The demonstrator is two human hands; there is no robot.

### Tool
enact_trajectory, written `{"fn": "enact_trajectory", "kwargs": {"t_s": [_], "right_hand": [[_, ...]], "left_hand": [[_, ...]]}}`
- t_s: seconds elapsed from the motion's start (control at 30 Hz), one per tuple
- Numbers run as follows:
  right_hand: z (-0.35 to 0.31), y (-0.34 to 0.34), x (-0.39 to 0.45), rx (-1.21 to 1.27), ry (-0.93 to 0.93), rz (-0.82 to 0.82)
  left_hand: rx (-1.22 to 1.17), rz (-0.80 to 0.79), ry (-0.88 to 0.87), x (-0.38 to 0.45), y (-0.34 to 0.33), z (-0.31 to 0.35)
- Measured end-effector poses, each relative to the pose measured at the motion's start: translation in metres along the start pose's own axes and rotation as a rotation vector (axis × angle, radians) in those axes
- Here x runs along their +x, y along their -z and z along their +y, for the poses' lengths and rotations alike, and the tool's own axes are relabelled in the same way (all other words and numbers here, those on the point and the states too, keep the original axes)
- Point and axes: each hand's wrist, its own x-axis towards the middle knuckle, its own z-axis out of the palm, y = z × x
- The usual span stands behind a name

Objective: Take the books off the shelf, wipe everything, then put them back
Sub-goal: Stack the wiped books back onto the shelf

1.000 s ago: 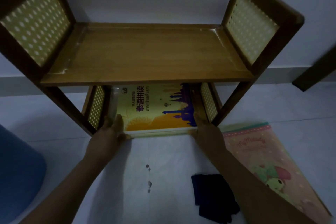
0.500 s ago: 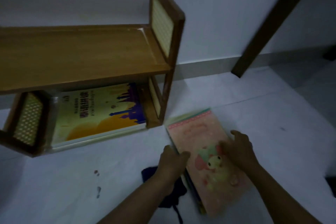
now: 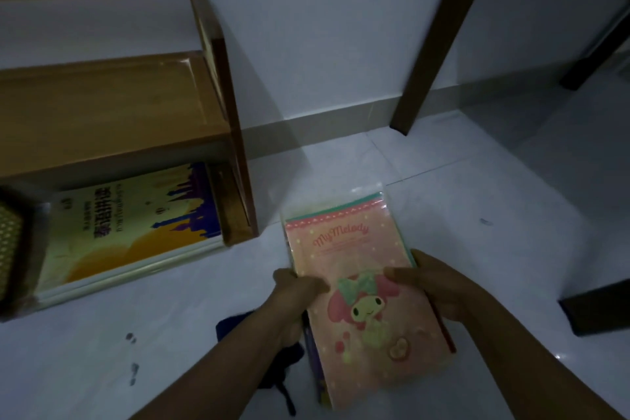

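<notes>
A pink cartoon-covered book, topmost of a small stack in a clear sleeve, is over the white floor to the right of the wooden shelf. My left hand grips its left edge and my right hand grips its right edge, thumbs on the cover. A yellow book with a purple skyline lies flat in the shelf's lower level. The upper shelf board is bare. A dark cloth lies on the floor, partly hidden under my left forearm.
A dark wooden table leg stands against the white wall at the back right. Another dark furniture piece sits at the right edge. Small dark marks spot the floor at the lower left.
My hands left the yellow book in the lower shelf level, moved right, and took hold of the pink book's two edges. The view swung right, so the shelf now sits at the left.
</notes>
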Motion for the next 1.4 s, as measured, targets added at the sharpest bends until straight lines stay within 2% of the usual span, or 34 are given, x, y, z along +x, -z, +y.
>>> {"fn": "enact_trajectory", "kwargs": {"t_s": [0.07,0.17,0.37,0.43,0.63,0.77,0.93,1.03,1.27,1.4], "right_hand": [[-0.007,-0.003,-0.025,0.018,0.121,-0.023],[-0.037,-0.025,-0.068,-0.023,0.317,-0.031],[-0.102,-0.128,-0.118,-0.092,0.558,-0.264],[-0.101,-0.175,-0.118,-0.109,0.585,-0.294],[-0.06,-0.281,-0.098,-0.134,0.619,-0.26],[-0.031,-0.316,-0.086,-0.122,0.59,-0.271],[-0.011,-0.324,-0.075,-0.165,0.533,-0.273],[-0.01,-0.32,-0.069,-0.207,0.492,-0.316],[-0.007,-0.317,-0.075,-0.299,0.52,-0.229],[0.006,-0.314,-0.069,-0.328,0.51,-0.172]], "left_hand": [[0.095,-0.023,-0.11,-0.014,0.0,0.001],[0.244,-0.039,-0.368,-0.063,0.015,0.015],[0.389,0.14,-0.782,-0.171,0.109,0.057],[0.421,0.209,-0.838,-0.193,0.148,0.056],[0.521,0.348,-0.867,-0.222,0.246,0.019],[0.492,0.407,-0.819,-0.216,0.279,-0.019],[0.436,0.456,-0.723,-0.203,0.301,-0.046],[0.438,0.41,-0.678,-0.199,0.308,-0.046],[0.463,0.415,-0.748,-0.197,0.303,-0.041],[0.451,0.302,-0.672,-0.21,0.302,-0.026]]}}
